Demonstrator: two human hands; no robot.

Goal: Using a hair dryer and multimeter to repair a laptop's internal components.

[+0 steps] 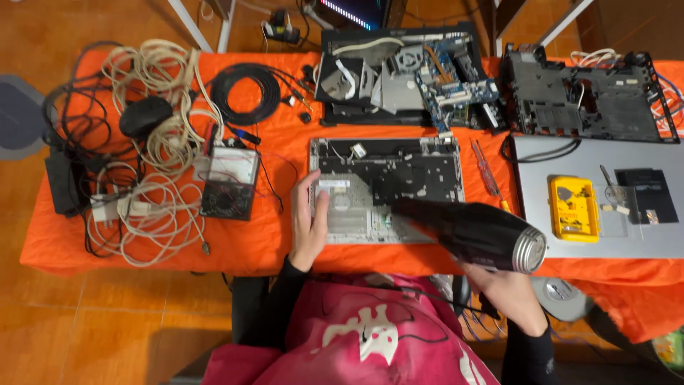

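R hand aims black hair dryer at open laptop base; L hand steadies its edge.

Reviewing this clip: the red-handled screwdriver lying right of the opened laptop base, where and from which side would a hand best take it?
Probably by the red handle of the screwdriver, pinched across its width from above. It lies flat on the orange cloth, nearly lengthwise away from the person, with bare cloth on both sides. The right hand is nearer, but it holds the hair dryer; the left hand rests on the laptop base.
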